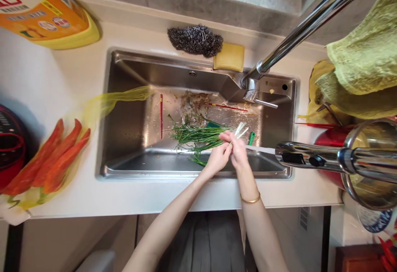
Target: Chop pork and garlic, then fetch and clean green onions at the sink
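A bunch of green onions [198, 135] lies across the steel sink, its green tops to the left and white ends to the right. My right hand [238, 150] is closed around the bunch near the white ends, which stick out above the fingers. Just left of it, my left hand [219, 156] is closed on the stalks too, its fingertips touching my right hand. Water [262, 149] streams from the faucet head [293, 156] on the right toward the hands. Exactly what lies between the fingers is partly hidden.
Peelings [195, 104], red sticks [161, 117] and a green-handled tool [251, 138] lie in the sink [124, 139]. Steel wool [195, 40] and a yellow sponge [229, 57] sit behind it. Red peppers [63, 160] in yellow netting lie left; a metal pot [372, 160] stands right.
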Motion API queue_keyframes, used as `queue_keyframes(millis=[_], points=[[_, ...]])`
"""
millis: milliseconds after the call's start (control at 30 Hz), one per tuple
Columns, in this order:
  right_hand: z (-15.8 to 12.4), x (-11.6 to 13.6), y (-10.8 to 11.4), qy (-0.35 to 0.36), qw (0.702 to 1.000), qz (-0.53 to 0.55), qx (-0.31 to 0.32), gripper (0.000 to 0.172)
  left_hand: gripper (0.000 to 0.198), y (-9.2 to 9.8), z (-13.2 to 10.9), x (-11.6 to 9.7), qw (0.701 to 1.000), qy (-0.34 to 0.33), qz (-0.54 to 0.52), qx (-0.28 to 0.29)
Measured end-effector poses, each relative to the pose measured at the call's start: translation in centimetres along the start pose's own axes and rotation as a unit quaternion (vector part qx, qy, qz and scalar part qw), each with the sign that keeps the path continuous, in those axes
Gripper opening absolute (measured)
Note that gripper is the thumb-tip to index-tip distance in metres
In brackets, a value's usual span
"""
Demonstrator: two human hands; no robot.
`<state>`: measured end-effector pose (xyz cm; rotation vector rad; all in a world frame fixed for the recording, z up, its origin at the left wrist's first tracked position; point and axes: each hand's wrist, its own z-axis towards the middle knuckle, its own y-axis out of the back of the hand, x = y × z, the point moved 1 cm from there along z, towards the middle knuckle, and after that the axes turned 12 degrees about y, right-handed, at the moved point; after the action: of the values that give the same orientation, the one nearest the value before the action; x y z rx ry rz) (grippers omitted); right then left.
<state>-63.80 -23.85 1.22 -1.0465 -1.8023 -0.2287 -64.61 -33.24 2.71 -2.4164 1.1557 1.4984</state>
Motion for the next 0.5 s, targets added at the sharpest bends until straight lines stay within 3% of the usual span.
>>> queue_keyframes(millis=[67,167,333,400,500], points=[[0.1,-0.1,-0.1,-0.036,0.999,0.013,0.005,0.02,0.032,0.1,-0.1,-0.2,1.0,0.006,-0.02,0.023],[0.3,0.0,0.1,-0.041,0.996,0.055,-0.064,0.022,0.034,-0.2,-0.6,-0.3,0.999,0.005,-0.024,0.045],[-0.5,-0.4,-0.4,-0.093,0.993,0.07,-0.008,0.02,0.029,-0.7,-0.1,-0.4,0.999,-0.004,0.04,0.009],[0.2,0.3,-0.5,-0.082,0.993,0.064,-0.053,0.017,0.028,-0.5,0.3,-0.6,0.997,-0.011,0.068,0.015],[2.7,2.8,0.8,-0.008,0.985,0.081,-0.15,0.023,0.031,0.7,0.5,-0.8,0.993,-0.024,0.106,0.048]])
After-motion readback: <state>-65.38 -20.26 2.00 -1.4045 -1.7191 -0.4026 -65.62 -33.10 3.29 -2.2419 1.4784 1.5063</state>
